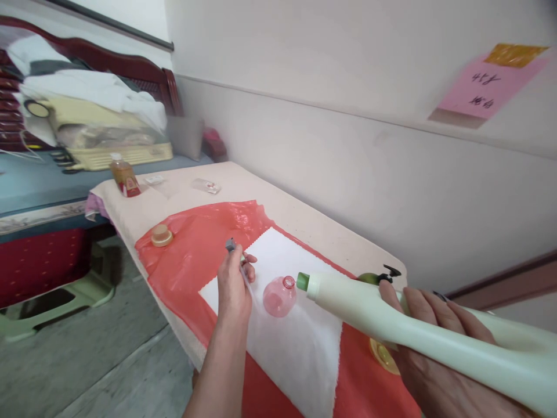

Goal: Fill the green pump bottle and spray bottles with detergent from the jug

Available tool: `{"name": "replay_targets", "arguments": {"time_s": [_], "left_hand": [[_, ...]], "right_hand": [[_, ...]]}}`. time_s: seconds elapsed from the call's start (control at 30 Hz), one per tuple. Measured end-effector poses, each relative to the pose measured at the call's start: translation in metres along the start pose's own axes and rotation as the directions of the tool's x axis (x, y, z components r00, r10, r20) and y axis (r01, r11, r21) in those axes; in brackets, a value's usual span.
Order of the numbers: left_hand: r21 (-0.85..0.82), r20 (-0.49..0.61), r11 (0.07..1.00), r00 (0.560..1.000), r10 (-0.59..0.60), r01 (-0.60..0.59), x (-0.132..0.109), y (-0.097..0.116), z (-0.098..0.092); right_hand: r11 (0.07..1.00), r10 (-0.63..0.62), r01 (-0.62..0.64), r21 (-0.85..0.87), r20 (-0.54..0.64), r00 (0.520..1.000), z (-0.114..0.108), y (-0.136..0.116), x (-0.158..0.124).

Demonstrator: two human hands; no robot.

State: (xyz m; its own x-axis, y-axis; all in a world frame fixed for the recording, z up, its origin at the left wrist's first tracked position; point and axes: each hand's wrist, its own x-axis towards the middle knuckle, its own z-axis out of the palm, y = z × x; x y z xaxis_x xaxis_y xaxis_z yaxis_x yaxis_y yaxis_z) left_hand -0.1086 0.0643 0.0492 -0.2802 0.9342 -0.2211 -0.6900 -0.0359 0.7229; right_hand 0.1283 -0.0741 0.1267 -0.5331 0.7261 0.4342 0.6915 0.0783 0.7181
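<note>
My left hand (235, 281) is closed around a pump head (230, 244) with a thin clear tube, left of a small round pink bottle (278, 297). That bottle is uncapped on a white cloth (300, 348), which lies over a red plastic sheet (191, 255). Wrapped round the handle of a large pale green bottle (369, 307), my right hand (448, 354) holds it tilted nearly level. Its green spout points left, beside the pink bottle's mouth. Whether liquid flows is not visible.
A gold-rimmed cap (161, 235) lies on the red sheet's left. A yellow lid (383, 355) and a black pump (387, 273) are partly behind the green bottle. An amber bottle (125, 176) stands at the far left of the table (243, 180). A wall borders the right side.
</note>
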Motion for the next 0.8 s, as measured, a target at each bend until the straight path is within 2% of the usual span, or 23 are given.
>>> {"name": "replay_targets", "arguments": {"time_s": [0.3, 0.8], "left_hand": [[0.000, -0.003, 1.000, 1.000, 0.001, -0.001, 0.0000, 0.0004, -0.0001], [-0.014, -0.008, 1.000, 1.000, 0.004, -0.004, -0.0001, -0.0011, -0.0004]], "right_hand": [[0.999, 0.018, -0.015, -0.041, 0.075, 0.997, -0.0066, -0.0007, 0.0047], [0.999, -0.016, 0.018, -0.042, 0.060, 0.998, -0.0061, 0.0046, 0.0070]]}}
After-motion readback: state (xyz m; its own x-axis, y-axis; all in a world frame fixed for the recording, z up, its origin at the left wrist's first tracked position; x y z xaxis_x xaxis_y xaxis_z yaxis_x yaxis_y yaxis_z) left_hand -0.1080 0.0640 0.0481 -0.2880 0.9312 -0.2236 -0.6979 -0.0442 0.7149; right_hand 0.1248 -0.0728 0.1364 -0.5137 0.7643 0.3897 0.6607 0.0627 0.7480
